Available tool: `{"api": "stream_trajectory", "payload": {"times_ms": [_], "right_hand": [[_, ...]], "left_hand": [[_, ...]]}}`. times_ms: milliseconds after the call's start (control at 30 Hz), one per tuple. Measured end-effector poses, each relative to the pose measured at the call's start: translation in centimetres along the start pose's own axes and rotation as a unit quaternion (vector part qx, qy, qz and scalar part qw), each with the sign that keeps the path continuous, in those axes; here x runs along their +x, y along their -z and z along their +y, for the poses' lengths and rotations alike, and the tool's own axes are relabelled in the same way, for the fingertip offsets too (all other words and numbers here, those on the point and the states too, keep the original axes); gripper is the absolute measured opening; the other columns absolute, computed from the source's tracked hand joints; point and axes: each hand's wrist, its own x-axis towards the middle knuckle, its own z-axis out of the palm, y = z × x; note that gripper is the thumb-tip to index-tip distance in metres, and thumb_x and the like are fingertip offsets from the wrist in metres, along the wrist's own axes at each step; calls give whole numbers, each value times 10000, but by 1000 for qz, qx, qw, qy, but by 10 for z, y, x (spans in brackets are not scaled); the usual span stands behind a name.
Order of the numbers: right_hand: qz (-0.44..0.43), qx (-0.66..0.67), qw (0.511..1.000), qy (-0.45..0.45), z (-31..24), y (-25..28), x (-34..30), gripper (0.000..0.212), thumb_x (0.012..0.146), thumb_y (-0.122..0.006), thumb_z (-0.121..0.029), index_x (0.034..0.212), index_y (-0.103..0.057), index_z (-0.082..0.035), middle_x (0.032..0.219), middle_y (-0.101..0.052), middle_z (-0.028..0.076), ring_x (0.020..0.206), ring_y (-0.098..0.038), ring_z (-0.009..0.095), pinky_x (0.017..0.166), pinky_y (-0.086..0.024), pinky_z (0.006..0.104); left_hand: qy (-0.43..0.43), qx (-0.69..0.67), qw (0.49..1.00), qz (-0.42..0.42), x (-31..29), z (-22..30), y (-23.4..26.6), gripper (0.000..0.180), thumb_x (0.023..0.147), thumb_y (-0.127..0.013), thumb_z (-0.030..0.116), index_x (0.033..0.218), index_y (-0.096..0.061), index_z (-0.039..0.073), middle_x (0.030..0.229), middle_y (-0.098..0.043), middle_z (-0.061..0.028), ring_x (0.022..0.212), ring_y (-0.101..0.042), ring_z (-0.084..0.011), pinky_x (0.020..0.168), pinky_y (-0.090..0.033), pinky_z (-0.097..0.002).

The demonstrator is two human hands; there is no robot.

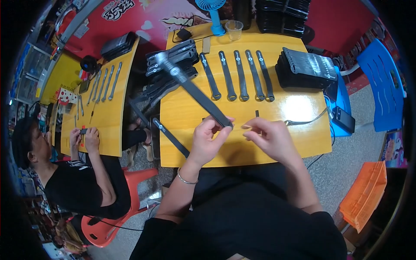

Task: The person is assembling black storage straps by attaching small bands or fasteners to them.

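My left hand (208,138) pinches the near end of a black strap (195,92), which slants up and away to the left above the table. White printing marks its far part. Close by on the right, my right hand (271,136) has curled fingers, with thumb and forefinger a little apart and nothing visible between them. A small dark strip (257,113) shows just beyond it. To the left of my left hand, another black strap (171,138) lies at the table's edge. Several similar straps (228,77) lie side by side farther back.
Piled black straps (175,60) fill the table's back left; a stack of black packages (305,69) stands at the right. Behind are a blue fan (215,19) and clear cup (234,30). A co-worker (82,182) sits left at another table. An orange crate (363,195) stands at right.
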Motion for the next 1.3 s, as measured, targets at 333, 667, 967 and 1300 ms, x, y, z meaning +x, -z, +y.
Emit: {"api": "stream_trajectory", "payload": {"times_ms": [333, 667, 967, 1300], "right_hand": [[20, 195, 981, 14, 15, -24, -17, 208, 706, -787, -84, 822, -622, -28, 907, -529, 13, 616, -405, 40, 505, -297, 183], [46, 270, 961, 26, 17, -25, -28, 79, 789, -667, -32, 832, -602, -15, 949, -546, 64, 631, -480, 70, 527, -373, 200], [224, 16, 972, 66, -4, 35, -15, 78, 797, -596, 63, 793, -547, 2, 901, -568, 109, 639, -550, 124, 528, -422, 217], [-30, -81, 966, 245, -26, -6, -43, 161, 777, -664, -154, 873, -550, -95, 717, -599, 67, 652, -625, 228, 516, -476, 324]], "left_hand": [[117, -61, 987, -96, -22, -11, -10, 126, 897, -547, 84, 796, -545, 10, 700, -509, -4, 653, -460, -60, 565, -359, -212], [3, 82, 985, -149, -18, 15, -14, 148, 882, -535, 96, 800, -603, -7, 764, -583, -88, 706, -566, -181, 635, -438, -276], [18, 165, 946, -278, -35, 20, 12, 158, 850, -554, 94, 749, -616, -11, 726, -594, -108, 685, -589, -212, 613, -451, -299], [169, -131, 964, -155, -24, 13, -25, 240, 905, -539, 83, 1122, -526, -17, 952, -636, -100, 913, -597, -143, 832, -467, -283]]}}
